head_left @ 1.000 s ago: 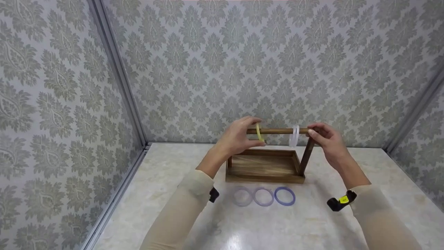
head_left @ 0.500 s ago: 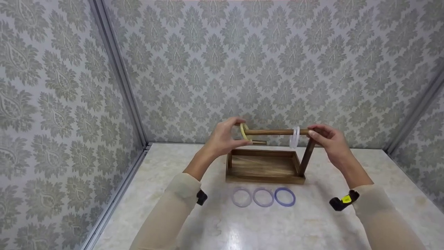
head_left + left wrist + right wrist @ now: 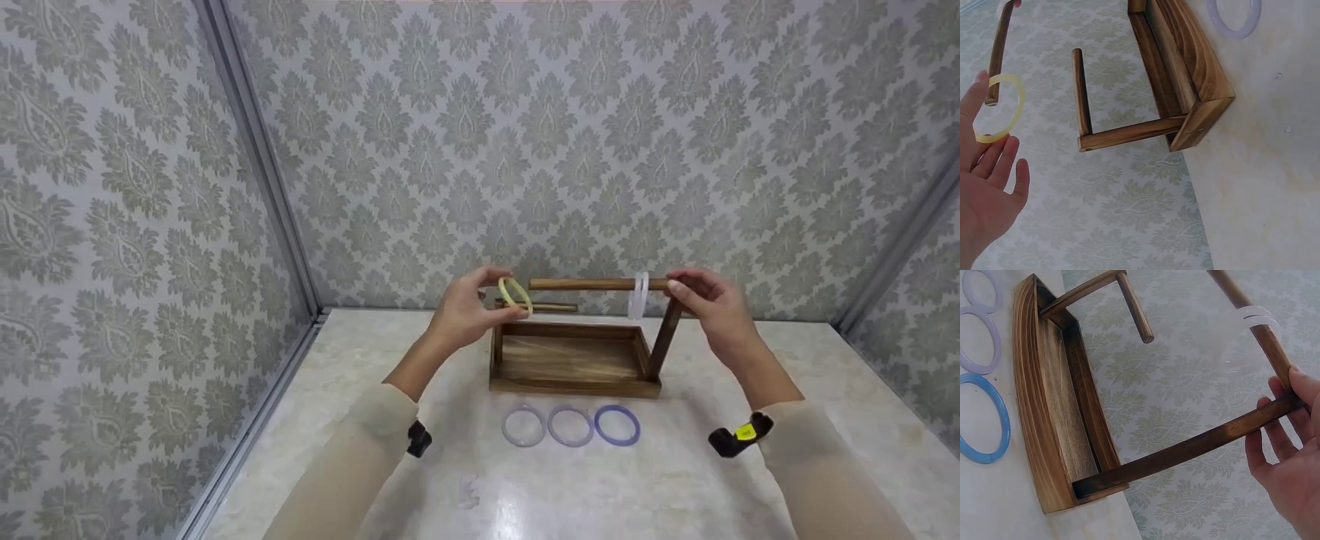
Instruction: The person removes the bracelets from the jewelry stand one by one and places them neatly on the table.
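My left hand (image 3: 463, 309) pinches a yellow bangle (image 3: 1022, 98) between thumb and fingers. In the head view the bangle hangs just left of the free end of the upper wooden rod (image 3: 581, 284), apart from it. White translucent bangles (image 3: 640, 300) hang on that rod, towards its right end. My right hand (image 3: 711, 306) grips the corner where the rod meets the upright post (image 3: 663, 341) of a brown wooden stand. A second, lower rod (image 3: 1081, 93) juts from the stand's other post and carries nothing.
The stand's base is a shallow wooden tray (image 3: 574, 388). In front of it on the pale tabletop (image 3: 615, 495) lie two lilac bangles (image 3: 571, 445) and a blue bangle (image 3: 617, 442) in a row. A patterned wall (image 3: 480, 150) rises close behind.
My left hand has drawn the yellow bangle leftward along the upper rod and off its free end. My right hand stays on the stand's corner; the white bangles have not moved.
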A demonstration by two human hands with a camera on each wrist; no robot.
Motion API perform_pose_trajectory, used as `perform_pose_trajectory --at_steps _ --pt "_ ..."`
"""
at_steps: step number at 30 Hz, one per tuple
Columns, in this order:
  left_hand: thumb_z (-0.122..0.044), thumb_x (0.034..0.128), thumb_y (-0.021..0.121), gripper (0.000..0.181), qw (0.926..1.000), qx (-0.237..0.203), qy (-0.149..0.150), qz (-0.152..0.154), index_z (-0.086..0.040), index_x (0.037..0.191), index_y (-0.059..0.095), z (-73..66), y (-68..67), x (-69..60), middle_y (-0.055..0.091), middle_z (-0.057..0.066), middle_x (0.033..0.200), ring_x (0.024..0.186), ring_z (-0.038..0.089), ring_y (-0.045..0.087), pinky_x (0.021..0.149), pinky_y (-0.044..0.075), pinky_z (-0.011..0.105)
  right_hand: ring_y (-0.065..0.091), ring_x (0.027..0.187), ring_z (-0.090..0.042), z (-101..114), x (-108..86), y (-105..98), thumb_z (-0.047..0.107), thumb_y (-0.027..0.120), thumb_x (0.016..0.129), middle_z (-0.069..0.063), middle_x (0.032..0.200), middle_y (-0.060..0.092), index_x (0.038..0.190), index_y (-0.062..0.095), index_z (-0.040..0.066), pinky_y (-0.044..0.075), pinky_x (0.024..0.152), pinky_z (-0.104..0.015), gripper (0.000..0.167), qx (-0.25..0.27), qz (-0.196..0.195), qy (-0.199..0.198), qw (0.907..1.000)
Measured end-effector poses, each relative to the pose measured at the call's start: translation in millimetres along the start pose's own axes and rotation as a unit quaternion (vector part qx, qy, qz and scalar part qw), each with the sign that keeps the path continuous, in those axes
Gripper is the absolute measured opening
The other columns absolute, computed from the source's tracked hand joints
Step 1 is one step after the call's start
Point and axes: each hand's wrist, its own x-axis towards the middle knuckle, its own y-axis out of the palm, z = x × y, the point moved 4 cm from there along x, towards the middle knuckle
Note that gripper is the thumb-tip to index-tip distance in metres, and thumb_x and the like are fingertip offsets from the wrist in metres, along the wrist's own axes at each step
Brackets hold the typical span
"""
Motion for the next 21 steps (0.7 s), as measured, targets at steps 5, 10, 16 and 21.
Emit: perform_pose_trajectory --at_steps 5,10,16,21 --pt "-0.036 0.085 0.092 0.065 0.9977 -0.042 -0.052 0.009 -0.012 0.14 0.065 18.2 5.1 -12.8 0.067 0.007 0.136 0.127 0.022 0.061 0.106 0.051 0.042 0.069 0.104 -0.017 0.1 -0.4 -0.3 0.026 0.073 0.102 0.0 0.111 0.073 0.13 0.069 0.0 0.057 0.087 -0.024 0.038 -0.012 -0.002 -0.002 0.9999" --pt "-0.042 0.0829 0.093 0.07 0.9948 -0.042 -0.088 0.032 -0.012 0.14 0.064 37.1 17.3 -26.6 0.067 0.007 0.135 0.128 0.024 0.061 0.106 0.052 0.045 0.07 0.104 -0.017 0.3 1.0 -2.9 0.027 0.074 0.102 -0.001 0.109 0.073 0.132 0.066 -0.003 0.057 0.088 -0.024 0.043 -0.009 -0.001 0.002 1.0" --pt "-0.039 0.0819 0.094 0.066 0.9934 -0.042 -0.096 0.047 -0.013 0.136 0.067 51.3 28.3 -43.9 0.069 0.007 0.132 0.125 0.027 0.064 0.106 0.051 0.048 0.069 0.102 -0.017 -0.7 1.1 -2.5 0.024 0.074 0.102 -0.001 0.107 0.073 0.13 0.067 -0.002 0.057 0.085 -0.025 0.039 0.005 -0.003 0.005 1.0" --pt "-0.037 0.0814 0.094 0.064 0.992 -0.037 -0.099 0.069 -0.014 0.135 0.068 54.8 37.4 -61.1 0.07 0.004 0.131 0.124 0.025 0.064 0.105 0.052 0.048 0.07 0.1 -0.016 -3.4 -0.3 -1.1 0.02 0.074 0.102 0.0 0.106 0.073 0.129 0.066 -0.005 0.058 0.084 -0.026 0.038 0.016 -0.005 0.003 0.9998"
